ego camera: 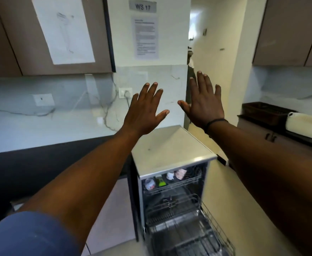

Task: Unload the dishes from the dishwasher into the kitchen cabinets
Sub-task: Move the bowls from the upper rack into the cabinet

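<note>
The upper cabinets (55,34) on the left wall are shut, and a second set (290,30) hangs at the far right. Nothing shows that any dish has gone into them, though their insides are hidden. Below the left set runs a pale marble bench (40,130), bare in the part that shows.

The dishwasher (171,150) stands in the middle with its door down and its lower rack (194,228) drawn out. That rack looks empty or nearly so — dark wire against a dark tub, so small pieces could be hiding. The upper rack (171,183) is pushed in and holds the dishes that can be seen: a patterned cup (150,183) at the left, a green item (160,181) just beside it, then a white piece (170,176) and a pinkish one (180,173) further right. Blur keeps their shapes vague.

Both arms reach forward above the machine. The left hand (144,109) and the right hand (205,102) are spread flat, fingers straight, palms away — neither grip has hold of anything, and both are well apart from the racks.

My judgement: the unloading proper is not yet under way or is at an early stage. The upper rack's load is left to lift out, and a cabinet must be opened to take it.
</note>
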